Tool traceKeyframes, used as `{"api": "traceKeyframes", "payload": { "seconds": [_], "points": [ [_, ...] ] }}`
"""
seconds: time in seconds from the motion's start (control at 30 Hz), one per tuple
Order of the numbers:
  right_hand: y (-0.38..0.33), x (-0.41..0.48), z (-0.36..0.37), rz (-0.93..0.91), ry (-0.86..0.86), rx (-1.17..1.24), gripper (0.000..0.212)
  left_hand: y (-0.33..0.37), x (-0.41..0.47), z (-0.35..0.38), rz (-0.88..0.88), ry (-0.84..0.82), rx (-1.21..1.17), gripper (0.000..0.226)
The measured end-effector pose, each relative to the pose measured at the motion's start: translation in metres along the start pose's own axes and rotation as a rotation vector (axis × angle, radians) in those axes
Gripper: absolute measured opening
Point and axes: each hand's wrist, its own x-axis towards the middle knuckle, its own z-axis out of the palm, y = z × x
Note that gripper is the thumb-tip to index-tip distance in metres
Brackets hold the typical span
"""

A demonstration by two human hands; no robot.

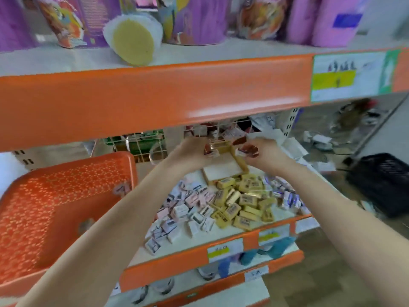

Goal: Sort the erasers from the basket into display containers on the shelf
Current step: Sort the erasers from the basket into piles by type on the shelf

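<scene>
Shelf (168, 264) with eraser pile (232, 202) (yellow, pink, white); left hand (192, 149) pinches a red eraser (210, 151), right hand (265, 151) a second eraser (246, 151).

The basket (55, 207) at 8 o'clock is orange plastic, perforated, with a soft sheen. The shelf edge (155, 94) at 11 o'clock is smooth, glossy orange, and its label (345, 76) at 2 o'clock is paper. The wire containers (141, 144) look like white-coated metal. The yellow erasers (241, 202) at 5 o'clock wear matt paper sleeves. The red erasers (249, 150) pinched in the left hand (190, 149) and right hand (267, 154) shine like film.
</scene>
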Motion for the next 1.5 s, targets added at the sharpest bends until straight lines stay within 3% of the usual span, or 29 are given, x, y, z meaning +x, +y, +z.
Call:
{"api": "traceKeyframes", "payload": {
  "seconds": [0.17,0.33,0.8,0.97,1.13,1.5],
  "points": [
    [0.061,-0.023,-0.029,0.105,0.092,-0.080,0.024,0.049,0.032,0.034,0.227,-0.051,0.146,0.010],
    [0.100,-0.051,-0.038,0.205,0.110,-0.098,0.026,0.084,0.057,0.072,0.374,-0.069,0.092,0.025],
    [0.122,-0.087,-0.035,0.254,0.112,-0.024,0.033,0.126,0.072,0.117,0.395,-0.052,0.017,0.041],
    [0.101,-0.064,-0.033,0.167,0.241,0.047,0.031,0.107,0.060,0.093,0.358,0.021,0.013,0.044],
    [0.055,-0.031,-0.024,0.009,0.255,0.050,0.033,0.059,0.039,0.049,0.242,0.132,-0.002,0.032],
    [-0.118,0.029,0.051,-0.361,-0.031,0.225,0.036,-0.083,-0.075,-0.035,-0.196,0.497,-0.044,0.028]
  ]
}}
